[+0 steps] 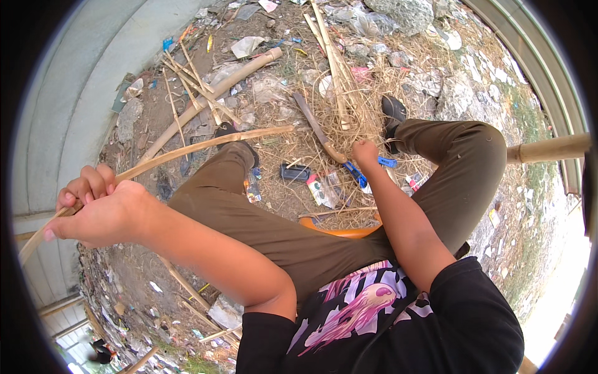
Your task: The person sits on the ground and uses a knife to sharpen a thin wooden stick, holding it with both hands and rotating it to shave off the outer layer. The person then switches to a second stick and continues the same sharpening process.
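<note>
My left hand point(106, 206) is out at the far left, its fingers wrapped round a long bamboo strip point(193, 148). The strip bends in an arc to the right, and its far end hangs above the ground between my feet. My right hand point(365, 151) is closed in front of my right shin; whatever it may hold is hidden. Just left of that fist lies a machete point(311, 123) with a dark blade and a wooden handle. A blue-handled tool point(356, 175) and a dark rectangular case point(294, 171) rest on the litter below.
A thick bamboo pole point(205, 103) with several thin strips lies at upper left. Split bamboo lengths point(336, 75) lie ahead on straw. An orange seat point(342, 232) shows under me. Concrete lumps point(461, 93) are at right, a grey wall point(68, 106) at left, a bamboo pole point(548, 148) at right.
</note>
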`<state>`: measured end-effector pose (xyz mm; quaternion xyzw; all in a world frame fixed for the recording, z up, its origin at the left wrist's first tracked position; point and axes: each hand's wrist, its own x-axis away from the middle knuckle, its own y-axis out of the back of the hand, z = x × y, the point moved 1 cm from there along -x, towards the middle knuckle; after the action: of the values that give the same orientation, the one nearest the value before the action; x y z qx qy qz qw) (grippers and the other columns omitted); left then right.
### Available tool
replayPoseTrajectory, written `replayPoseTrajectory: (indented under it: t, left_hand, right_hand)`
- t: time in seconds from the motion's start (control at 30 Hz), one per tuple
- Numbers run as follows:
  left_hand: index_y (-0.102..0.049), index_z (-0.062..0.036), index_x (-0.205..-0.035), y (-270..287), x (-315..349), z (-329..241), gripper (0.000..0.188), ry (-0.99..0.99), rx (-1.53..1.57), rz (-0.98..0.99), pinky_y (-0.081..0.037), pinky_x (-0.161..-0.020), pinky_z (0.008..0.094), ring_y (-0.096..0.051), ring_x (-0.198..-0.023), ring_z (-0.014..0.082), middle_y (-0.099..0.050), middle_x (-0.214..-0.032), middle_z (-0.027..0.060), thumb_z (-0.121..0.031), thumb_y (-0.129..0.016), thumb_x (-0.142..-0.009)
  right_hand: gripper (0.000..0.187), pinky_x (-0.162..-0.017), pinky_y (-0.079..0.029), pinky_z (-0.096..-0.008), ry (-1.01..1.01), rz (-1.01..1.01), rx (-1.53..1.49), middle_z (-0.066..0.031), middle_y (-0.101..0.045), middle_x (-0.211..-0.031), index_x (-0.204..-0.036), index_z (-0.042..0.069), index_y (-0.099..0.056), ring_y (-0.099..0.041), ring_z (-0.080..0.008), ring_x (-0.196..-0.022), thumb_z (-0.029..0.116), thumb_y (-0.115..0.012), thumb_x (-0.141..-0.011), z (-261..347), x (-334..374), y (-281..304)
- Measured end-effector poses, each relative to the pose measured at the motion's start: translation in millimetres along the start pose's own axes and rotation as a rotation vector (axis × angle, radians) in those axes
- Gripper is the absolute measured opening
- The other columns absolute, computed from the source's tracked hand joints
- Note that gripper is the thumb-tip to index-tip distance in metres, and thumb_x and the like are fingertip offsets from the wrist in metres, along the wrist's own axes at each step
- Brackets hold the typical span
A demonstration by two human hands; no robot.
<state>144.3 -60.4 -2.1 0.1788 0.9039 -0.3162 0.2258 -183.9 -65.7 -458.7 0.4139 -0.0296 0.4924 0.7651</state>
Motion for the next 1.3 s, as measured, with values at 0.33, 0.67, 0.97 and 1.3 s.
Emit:
replayPoseTrajectory:
  t: [0.33, 0.67, 0.97, 1.3]
  left_hand:
    - [-0.039, -0.01, -0.075, 10.6, -14.8, -2.9, 0.06, 0.072, 0.125, -0.077, -0.011, -0.045, 0.0277, -0.013, -0.049, 0.0128, -0.024, -0.061, -0.0002, -0.063, -0.031, -0.103]
    - [-0.038, -0.0129, -0.072, 44.7, -35.7, 11.8, 0.058, 0.224, 0.31, -0.151, -0.009, -0.044, 0.0281, -0.011, -0.048, 0.0116, -0.018, -0.057, -0.0026, -0.063, -0.035, -0.102]
    - [-0.039, -0.0134, -0.07, 105.2, -68.8, 22.4, 0.058, 0.331, 0.545, -0.327, -0.013, -0.043, 0.0277, -0.015, -0.047, 0.011, -0.019, -0.056, -0.0036, -0.063, -0.038, -0.101]
    - [-0.052, -0.0043, -0.087, 204.9, 41.1, 2.6, 0.056, 0.488, 0.747, 0.213, -0.043, -0.071, 0.0343, -0.046, -0.073, 0.0208, -0.046, -0.074, 0.0067, -0.053, -0.031, -0.105]
  right_hand:
    - [0.045, -0.092, -0.054, -0.045, 0.026, 0.103, 0.603, -0.0191, -0.068, -0.118, -0.116, 0.005, -0.062, -0.067, -0.0342, -0.107, 0.025, -0.076, -0.079, -21.5, 56.5, -14.0]
    - [0.042, -0.069, -0.053, -0.0416, -0.084, 0.608, 0.543, -0.0171, -0.068, -0.093, -0.103, -0.003, -0.067, -0.068, -0.0282, -0.079, 0.035, -0.061, -0.086, 35.2, 72.0, 12.8]
    - [0.05, -0.063, -0.057, -0.035, 0.181, 0.37, -0.547, -0.021, -0.069, -0.093, -0.095, -0.008, -0.065, -0.072, -0.0232, -0.077, 0.042, -0.066, -0.09, 144.7, 104.8, 112.7]
    - [0.029, -0.07, -0.058, -0.0401, -0.305, 0.767, -1.95, -0.0087, -0.066, -0.087, -0.107, 0.003, -0.055, -0.068, -0.0252, -0.08, 0.029, -0.044, -0.101, 210.5, 153.1, 182.3]
